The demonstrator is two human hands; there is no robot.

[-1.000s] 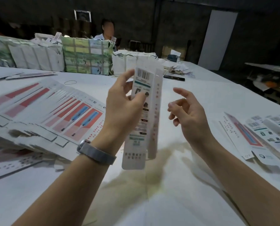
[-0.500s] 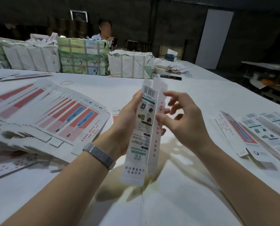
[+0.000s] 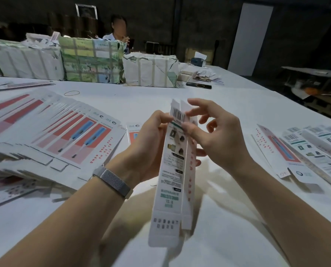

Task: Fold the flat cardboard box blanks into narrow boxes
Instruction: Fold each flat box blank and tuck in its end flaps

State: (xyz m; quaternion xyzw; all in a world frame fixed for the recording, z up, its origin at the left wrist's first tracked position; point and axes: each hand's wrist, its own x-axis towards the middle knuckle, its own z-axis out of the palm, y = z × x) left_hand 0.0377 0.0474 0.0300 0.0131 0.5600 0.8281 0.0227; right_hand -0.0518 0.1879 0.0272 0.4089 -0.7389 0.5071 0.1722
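The left hand's (image 3: 147, 149) fingers are hidden behind the narrow box (image 3: 173, 170); only fingertips show past the box's right edge, so its grip wraps the box from behind, thumb on the left edge near the barcode. The small print on the box is too blurred to read, and its far faces cannot be seen.

The right hand (image 3: 212, 135) is just right of the box's upper end, thumb and forefinger pinching the top by the barcode, the other fingers spread loose.

The box is held in the air above the white tabletop (image 3: 228, 105), between the two hands. Its long axis runs almost upright, top end away from the camera and tilted slightly right, bottom flap end toward the camera. Two narrow top flaps stand open above the barcode.

Left of the box, a fanned stack of flat blanks (image 3: 64, 135) with red and blue print lies on the tabletop. Right of the box, well apart, lie several finished boxes (image 3: 315, 149), partly cut off by the frame edge. Beyond the box stand wrapped bundles (image 3: 91, 60), with a seated person (image 3: 118, 31) behind them.
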